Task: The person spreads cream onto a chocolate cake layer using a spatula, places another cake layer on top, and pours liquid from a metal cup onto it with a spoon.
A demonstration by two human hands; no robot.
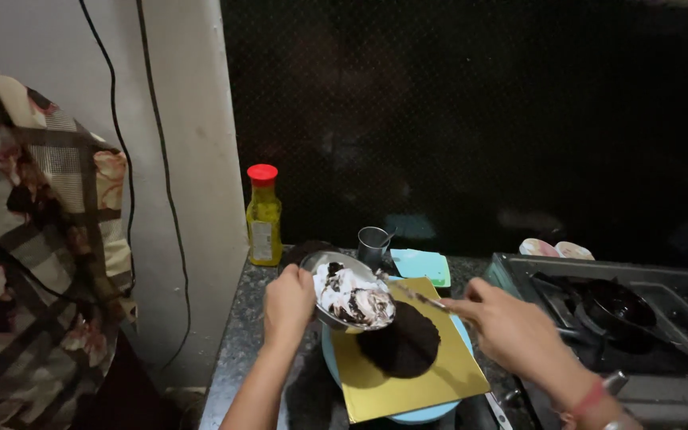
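While the view looks down from above, the nearest things are the two hands over a dark speckled worktop (242, 334). The left hand (287, 304) is closed around the rim of a steel bowl (336, 271), tilting it so its mouth faces the right; inside is whipped white cream streaked with dark chocolate (353, 296). The right hand (511, 330) is closed on the handle of a thin knife or spatula (417, 296), whose tip reaches into the cream at the bowl's lip. Just below the bowl lies a dark round cake layer (404, 344) on a gold square board (408, 374), which rests on a pale blue round stand (416, 414). The cream looks soft and sticky, likely to slide or drop in clumps, so it is best moved by the blade, not by fingers; the bowl seems light and stiff but smooth, and a firm hold at the rim suits it. The cake layer looks crumbly and fragile, better shifted by its board. Farther back stand a small steel cup (373, 245), a turquoise cloth or pad (422, 265) and a yellow bottle with a red cap (263, 213) near the wall. To the right is a gas stove (623, 306), with two pale slippers or dishes (556, 249) behind it; I cannot tell which. At far left hangs a patterned checked cloth (33, 239).
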